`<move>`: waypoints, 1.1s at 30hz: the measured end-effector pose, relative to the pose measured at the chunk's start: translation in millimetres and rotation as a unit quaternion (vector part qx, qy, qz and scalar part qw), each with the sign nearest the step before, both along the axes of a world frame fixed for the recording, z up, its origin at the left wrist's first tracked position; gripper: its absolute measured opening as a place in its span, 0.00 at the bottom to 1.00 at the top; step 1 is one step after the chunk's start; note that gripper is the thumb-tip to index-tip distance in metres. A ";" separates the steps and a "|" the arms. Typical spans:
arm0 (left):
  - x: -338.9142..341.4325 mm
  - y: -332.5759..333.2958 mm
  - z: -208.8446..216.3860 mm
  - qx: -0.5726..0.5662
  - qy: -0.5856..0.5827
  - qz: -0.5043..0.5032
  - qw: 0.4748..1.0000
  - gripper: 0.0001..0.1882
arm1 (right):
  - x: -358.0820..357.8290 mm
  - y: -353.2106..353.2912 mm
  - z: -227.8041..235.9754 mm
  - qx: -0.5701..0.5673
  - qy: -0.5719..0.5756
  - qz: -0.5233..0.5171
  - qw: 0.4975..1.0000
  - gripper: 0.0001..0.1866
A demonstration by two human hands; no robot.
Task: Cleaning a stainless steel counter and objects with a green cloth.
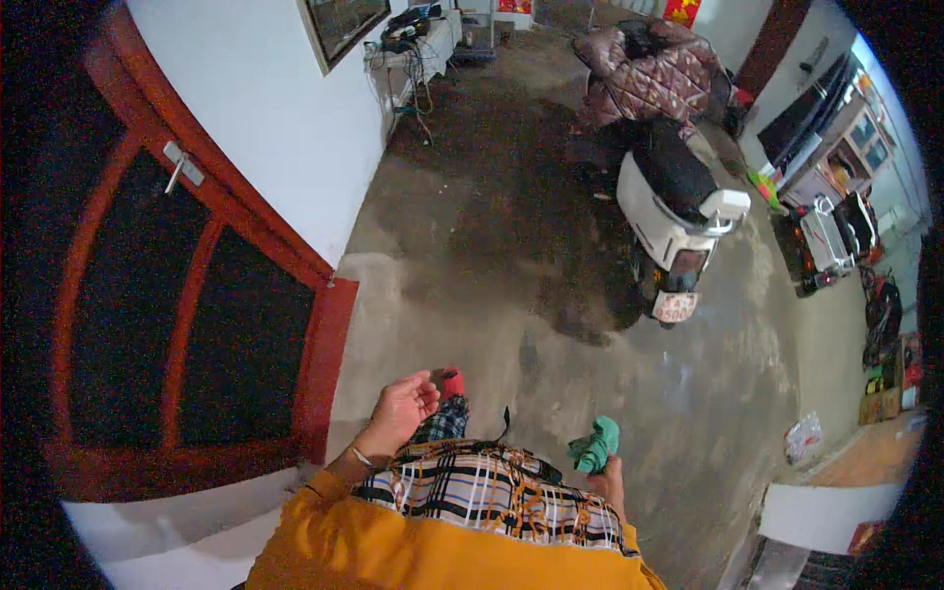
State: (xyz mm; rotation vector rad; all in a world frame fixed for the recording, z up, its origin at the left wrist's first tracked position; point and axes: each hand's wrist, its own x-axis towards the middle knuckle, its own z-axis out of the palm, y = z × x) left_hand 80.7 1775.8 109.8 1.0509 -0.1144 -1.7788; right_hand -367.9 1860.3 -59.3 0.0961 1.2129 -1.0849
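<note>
The right hand (605, 477) has its fingers closed around a green cloth (596, 444), which is bunched up and sticks out past the fingers, over the floor (521, 383). The left hand (401, 408) is well apart from it, raised on the other side of the body, fingers loosely bent and half open (nothing shows in its grasp). A thin band (362, 456) circles the left wrist. Near this hand a red shoe (452, 382) points forward below a dark checked trouser leg (447, 418).

The person wears a yellow top (423, 551) and a plaid apron (482, 492) between the two hands. To the left is a red-framed door (205, 275) with dark panels and a metal handle (183, 165).

Ahead, right of the middle, stands a white scooter (644, 202), its rear toward the person; a shiny quilted cover (654, 84) (brownish pink) drapes its front. Farther right are a small white toy car (824, 241), a clear plastic bag (803, 436) on the floor and a cardboard box (880, 405). At the far left wall, cords (418, 93) hang from a cluttered table (442, 44).
</note>
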 end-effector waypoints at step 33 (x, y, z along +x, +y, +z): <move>41.9 -482.4 136.3 -0.261 0.113 0.174 0.943 0.27 | 66.7 -537.1 101.0 -0.065 0.012 0.100 0.993 0.24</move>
